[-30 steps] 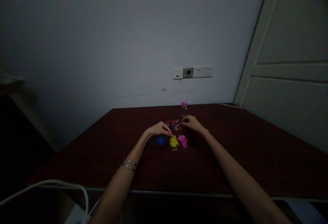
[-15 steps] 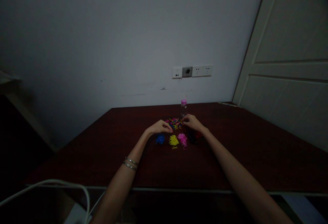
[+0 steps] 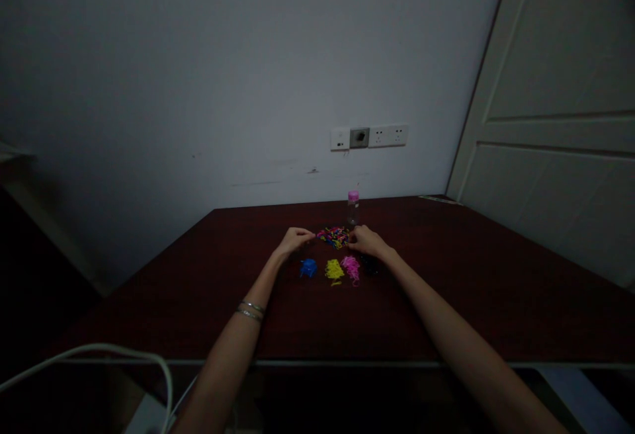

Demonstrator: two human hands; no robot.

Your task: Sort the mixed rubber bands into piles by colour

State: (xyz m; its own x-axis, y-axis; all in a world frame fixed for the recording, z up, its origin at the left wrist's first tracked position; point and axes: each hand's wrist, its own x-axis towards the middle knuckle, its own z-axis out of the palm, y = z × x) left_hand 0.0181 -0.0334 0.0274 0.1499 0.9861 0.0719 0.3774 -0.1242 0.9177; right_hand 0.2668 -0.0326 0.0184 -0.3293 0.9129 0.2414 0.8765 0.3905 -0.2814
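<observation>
A mixed heap of small coloured rubber bands (image 3: pixel 334 237) lies on the dark red table (image 3: pixel 347 328). At the heap's left edge is my left hand (image 3: pixel 294 239), its thumb and fingers pinched; what they hold is too small to make out. My right hand (image 3: pixel 368 242) touches the heap's right edge with its fingertips closed together, their contents hidden. Nearer me sit single-colour piles: blue bands (image 3: pixel 308 267), yellow bands (image 3: pixel 334 270) and pink bands (image 3: pixel 351 268). A dark pile (image 3: pixel 370 264) lies partly under my right wrist.
Behind the heap stands a clear bottle (image 3: pixel 352 212) with a pink lid. The white wall with sockets (image 3: pixel 388 135) bounds the table's far edge, and a pale door (image 3: pixel 555 156) is at the right. A white cable (image 3: pixel 114 348) loops at the near left.
My left hand has gone from above the yellow pile away from me and left, to the mixed heap's left edge. My right hand has stayed by the heap's right side.
</observation>
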